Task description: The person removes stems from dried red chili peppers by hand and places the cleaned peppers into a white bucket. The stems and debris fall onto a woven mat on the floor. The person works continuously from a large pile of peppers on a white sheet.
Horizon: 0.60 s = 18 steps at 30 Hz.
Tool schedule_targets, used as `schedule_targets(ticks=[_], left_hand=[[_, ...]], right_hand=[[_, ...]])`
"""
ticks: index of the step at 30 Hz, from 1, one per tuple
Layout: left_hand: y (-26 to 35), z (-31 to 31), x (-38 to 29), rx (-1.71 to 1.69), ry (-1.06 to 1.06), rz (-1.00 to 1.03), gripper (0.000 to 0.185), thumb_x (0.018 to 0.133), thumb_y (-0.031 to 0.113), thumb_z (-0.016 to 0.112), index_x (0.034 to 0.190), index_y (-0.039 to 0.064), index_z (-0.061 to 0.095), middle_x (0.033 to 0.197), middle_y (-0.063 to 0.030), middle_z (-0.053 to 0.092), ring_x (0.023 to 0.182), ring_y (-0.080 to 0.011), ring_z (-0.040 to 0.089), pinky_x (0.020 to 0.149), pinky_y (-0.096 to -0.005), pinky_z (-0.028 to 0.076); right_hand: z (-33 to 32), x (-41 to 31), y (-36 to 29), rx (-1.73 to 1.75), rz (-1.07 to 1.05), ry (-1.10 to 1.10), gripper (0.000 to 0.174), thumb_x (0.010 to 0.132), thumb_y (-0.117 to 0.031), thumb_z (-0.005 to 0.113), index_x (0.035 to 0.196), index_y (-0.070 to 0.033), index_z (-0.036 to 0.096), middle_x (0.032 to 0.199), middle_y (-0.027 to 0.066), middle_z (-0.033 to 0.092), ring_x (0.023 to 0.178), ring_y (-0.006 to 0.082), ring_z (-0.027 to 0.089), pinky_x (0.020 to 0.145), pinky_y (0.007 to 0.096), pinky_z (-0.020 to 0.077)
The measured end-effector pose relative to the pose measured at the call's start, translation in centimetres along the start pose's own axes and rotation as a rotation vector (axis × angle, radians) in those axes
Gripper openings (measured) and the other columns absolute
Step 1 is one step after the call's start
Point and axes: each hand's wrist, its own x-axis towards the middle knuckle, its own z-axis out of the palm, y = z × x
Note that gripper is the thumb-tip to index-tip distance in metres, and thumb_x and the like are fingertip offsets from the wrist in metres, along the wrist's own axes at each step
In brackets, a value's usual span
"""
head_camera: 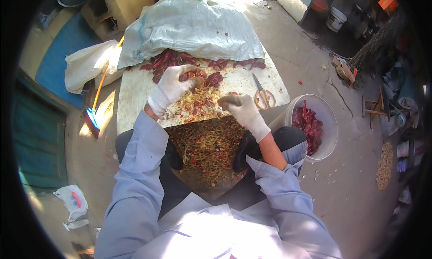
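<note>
My left hand, in a white work glove, is curled around a dried red chili above a low white board. Lower and to the right, my right hand, gloved too, hovers over the board's near edge with its fingers bunched. Whether anything small sits between those fingertips is hidden. More dried red chilies spill out from under a white woven sack. Seeds and red scraps are scattered between my hands. Scissors with orange handles lie at the board's right side.
A white bucket with red chilies stands by my right knee. Stems and scraps cover the ground between my feet. At left a broom leans near a green door. Bricks lie to the right.
</note>
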Motion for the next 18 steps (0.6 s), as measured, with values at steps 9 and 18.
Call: schedule_targets(ticks=[9, 18], left_hand=[[-0.2, -4.0, 0.3, -0.282, 0.202, -0.012, 0.036, 0.091, 0.011, 0.08, 0.12, -0.007, 0.068, 0.095, -0.0082, 0.075, 0.079, -0.0084, 0.068, 0.069, -0.0236, 0.055], [-1.1, -4.4, 0.3, 0.018, 0.313, 0.075, 0.032, 0.092, 0.006, 0.077, 0.12, -0.006, 0.069, 0.102, -0.011, 0.076, 0.087, -0.0099, 0.07, 0.074, -0.0249, 0.058]], right_hand=[[3.4, 4.7, 2.3, -0.627, -0.087, 0.216, 0.019, 0.085, -0.011, 0.069, 0.101, -0.007, 0.077, 0.091, 0.0188, 0.074, 0.087, 0.0391, 0.071, 0.082, 0.0463, 0.0564], [4.8, 13.1, 2.9, -1.06, -0.231, -0.003, 0.021, 0.076, -0.011, 0.074, 0.097, -0.013, 0.077, 0.107, 0.0098, 0.071, 0.1, 0.0356, 0.066, 0.087, 0.0454, 0.0544]])
